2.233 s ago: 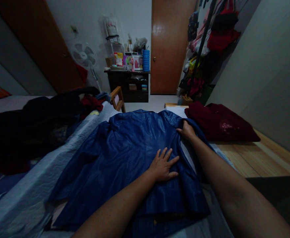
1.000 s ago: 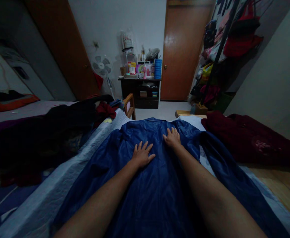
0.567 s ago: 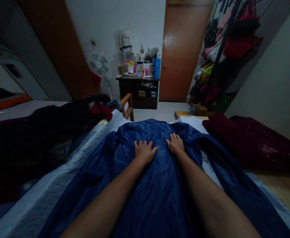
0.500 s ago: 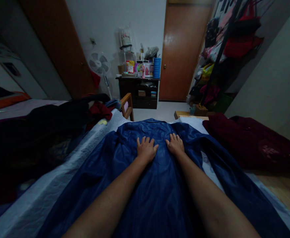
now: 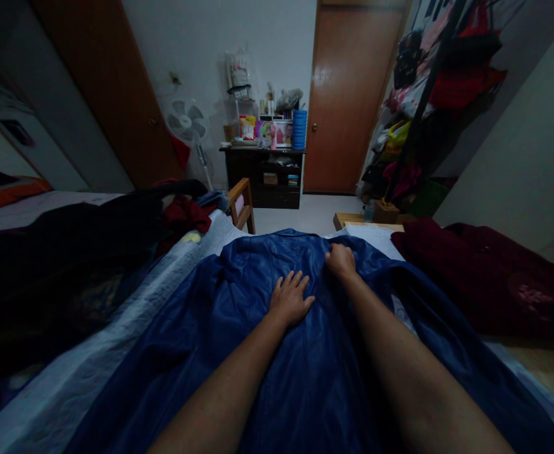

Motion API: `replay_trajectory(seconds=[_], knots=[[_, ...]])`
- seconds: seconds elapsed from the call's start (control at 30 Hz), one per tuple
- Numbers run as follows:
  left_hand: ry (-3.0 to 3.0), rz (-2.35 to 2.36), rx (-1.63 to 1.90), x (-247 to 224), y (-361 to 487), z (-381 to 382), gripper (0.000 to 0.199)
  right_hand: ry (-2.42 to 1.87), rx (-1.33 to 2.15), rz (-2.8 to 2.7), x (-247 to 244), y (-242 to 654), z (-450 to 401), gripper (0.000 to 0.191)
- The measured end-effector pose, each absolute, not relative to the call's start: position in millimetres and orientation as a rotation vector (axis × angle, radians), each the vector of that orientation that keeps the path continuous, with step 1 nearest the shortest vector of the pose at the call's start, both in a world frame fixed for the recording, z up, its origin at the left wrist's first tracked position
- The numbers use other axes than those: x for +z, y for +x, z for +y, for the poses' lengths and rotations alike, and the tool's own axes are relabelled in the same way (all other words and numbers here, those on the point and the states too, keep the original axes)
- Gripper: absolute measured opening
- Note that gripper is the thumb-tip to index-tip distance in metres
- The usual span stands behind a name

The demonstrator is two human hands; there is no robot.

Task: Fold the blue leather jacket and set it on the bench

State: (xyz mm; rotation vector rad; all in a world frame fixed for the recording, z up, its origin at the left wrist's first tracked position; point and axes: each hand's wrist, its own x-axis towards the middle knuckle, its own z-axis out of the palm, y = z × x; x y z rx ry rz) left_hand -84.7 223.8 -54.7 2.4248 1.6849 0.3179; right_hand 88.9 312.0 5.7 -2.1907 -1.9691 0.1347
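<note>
A blue leather jacket (image 5: pixel 239 296) lies spread on the bed in front of me, its collar at the far end and its sleeves out to both sides. My left hand (image 5: pixel 290 299) rests flat on the middle of the jacket, fingers stretched out and apart. Further up and to the right, my right hand (image 5: pixel 340 260) has its fingers curled closed on the jacket near the shoulder, pinching the leather. Part of the right fingertips is hidden behind the hand.
Dark clothes (image 5: pixel 69 252) are heaped along the left side of the bed. A maroon garment (image 5: pixel 476 277) lies at the right. Beyond the bed's white sheet (image 5: pixel 111 353) stand a wooden chair (image 5: pixel 241 205), a fan (image 5: pixel 188 123) and a black cabinet (image 5: pixel 262 183).
My right hand has gone from lying flat to closing on the jacket, a little farther up. My left hand has slid slightly right and nearer to me, still flat.
</note>
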Motion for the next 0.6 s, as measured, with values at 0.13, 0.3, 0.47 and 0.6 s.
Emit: replay_trajectory(seconds=[0.13, 0.3, 0.47, 0.6], knots=[[2.435, 1.684, 0.335, -56, -85, 223, 0.062, -2.131, -0.208, -1.874, 13, 109, 335, 0.053], [2.452, 1.695, 0.357, -58, -85, 222, 0.062, -2.373, -0.18, -1.839, 19, 131, 343, 0.06], [2.447, 1.702, 0.381, -59, -85, 222, 0.062, -2.344, -0.041, -2.145, 38, 123, 328, 0.031], [2.446, 1.703, 0.391, -59, -85, 221, 0.061, -2.215, 0.015, -2.339, 42, 102, 298, 0.038]])
